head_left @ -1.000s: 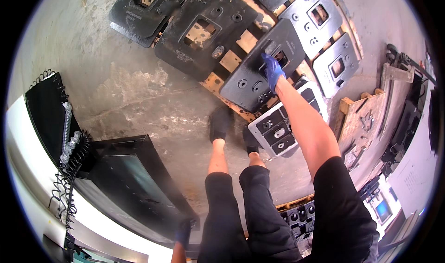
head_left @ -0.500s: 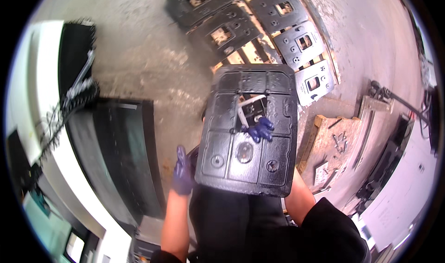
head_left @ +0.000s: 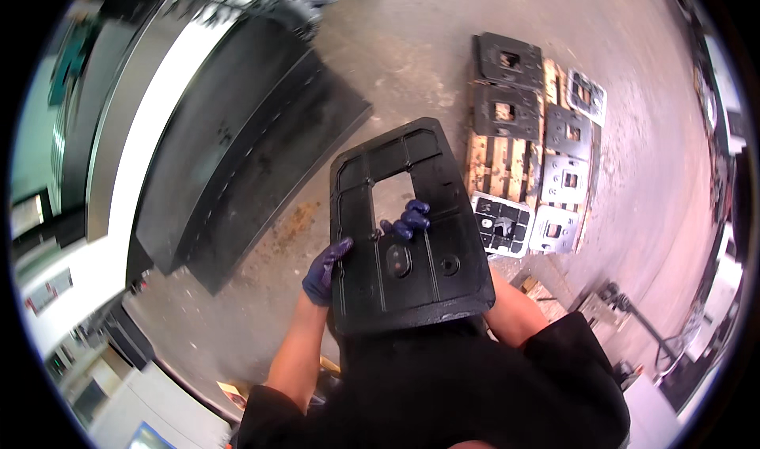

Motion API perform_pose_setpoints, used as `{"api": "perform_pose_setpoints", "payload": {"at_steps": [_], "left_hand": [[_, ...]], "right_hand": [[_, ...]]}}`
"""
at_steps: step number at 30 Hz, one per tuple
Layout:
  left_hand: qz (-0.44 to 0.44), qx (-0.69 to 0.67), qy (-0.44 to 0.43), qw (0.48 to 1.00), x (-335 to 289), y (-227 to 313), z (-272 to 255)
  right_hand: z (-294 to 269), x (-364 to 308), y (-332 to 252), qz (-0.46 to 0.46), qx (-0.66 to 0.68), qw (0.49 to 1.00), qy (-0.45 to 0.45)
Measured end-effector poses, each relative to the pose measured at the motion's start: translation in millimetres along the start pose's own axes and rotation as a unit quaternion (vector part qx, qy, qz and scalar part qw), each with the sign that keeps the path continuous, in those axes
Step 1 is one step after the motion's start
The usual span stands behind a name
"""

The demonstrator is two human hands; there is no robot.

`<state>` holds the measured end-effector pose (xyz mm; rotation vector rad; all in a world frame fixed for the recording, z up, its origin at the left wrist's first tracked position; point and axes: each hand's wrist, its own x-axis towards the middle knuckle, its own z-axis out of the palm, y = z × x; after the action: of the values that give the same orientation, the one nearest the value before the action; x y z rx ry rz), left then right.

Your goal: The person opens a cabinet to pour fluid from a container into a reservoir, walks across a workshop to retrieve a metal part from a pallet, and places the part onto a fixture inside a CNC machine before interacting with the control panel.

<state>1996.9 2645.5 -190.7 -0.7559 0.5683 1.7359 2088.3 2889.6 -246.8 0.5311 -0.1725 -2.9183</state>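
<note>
A large black ribbed plate with a rectangular cut-out and round bosses is held up in front of my body, tilted. My right hand, in a dark purple glove, reaches from beneath; its fingers come up through the cut-out and curl over the lower rim. At the plate's left edge my left hand, gloved alike, grips with the thumb on top, its other fingers partly hidden. The right forearm runs behind the plate's right side.
A wooden pallet to the right carries several similar plates, some black, some silvery. To the left stands a long black machine panel below white housing. A pallet jack handle lies at lower right, near a small wooden box.
My view has turned left, so the pallet now shows farther right and the black machine panel nearer. My left hand, earlier off the plate's edge with fingers raised, now holds that edge.
</note>
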Motion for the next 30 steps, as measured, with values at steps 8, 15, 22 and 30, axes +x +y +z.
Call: {"api": "perform_pose_setpoints", "payload": {"at_steps": [8, 15, 22, 30], "left_hand": [[0.184, -0.106, 0.055, 0.976, -126.6, 80.1, -167.1], [0.385, -0.026, 0.026, 0.922, -191.8, 182.9, -201.9], [0.529, -0.186, 0.072, 0.825, -213.0, 326.5, -162.0], [0.594, -0.093, 0.221, 0.768, -325.1, 494.2, -109.0]], "right_hand": [[60.4, 155.1, 178.8, 0.192, 0.001, 0.981, -0.025], [113.8, 305.8, 270.3, 0.406, -0.023, 0.895, -0.181], [265.3, 421.8, 343.8, 0.489, -0.079, 0.855, -0.151], [441.8, 531.0, 383.9, 0.351, -0.602, 0.698, -0.167]]}}
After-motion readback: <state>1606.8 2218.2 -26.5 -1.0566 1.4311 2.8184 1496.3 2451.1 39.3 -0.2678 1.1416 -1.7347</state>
